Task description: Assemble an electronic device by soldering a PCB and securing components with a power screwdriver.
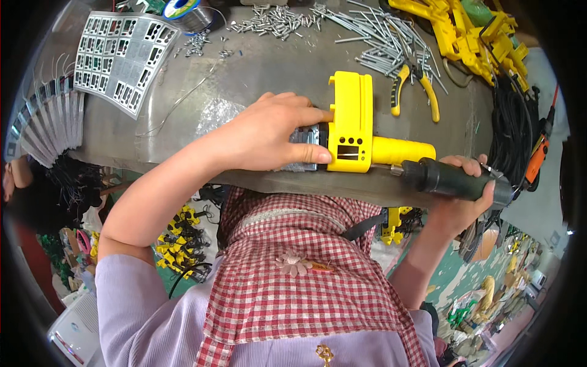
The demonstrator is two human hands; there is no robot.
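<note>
A yellow plastic housing (pixel 351 116) with a cylindrical yellow handle (pixel 403 148) lies at the front of the metal bench. My left hand (pixel 278 131) is closed on its left side, the thumb and fingers pressed against it and a dark, clear-wrapped part (pixel 304 136) joined there. In my right hand (pixel 471 189) is a black electric screwdriver (pixel 449 179), held nearly level with its tip toward the left. Its thin metal bit reaches the lower right edge of the housing, below the handle. Whether the bit sits in a screw cannot be made out.
Long bolts (pixel 391 46) and yellow-black pliers (pixel 416 92) lie beyond the housing, near short screws (pixel 275 21). A solder spool (pixel 186 15) and label sheet (pixel 122 58) are far left. Yellow housings (pixel 471 37), black cables (pixel 513 134) and an orange tool (pixel 537 159) occupy the right.
</note>
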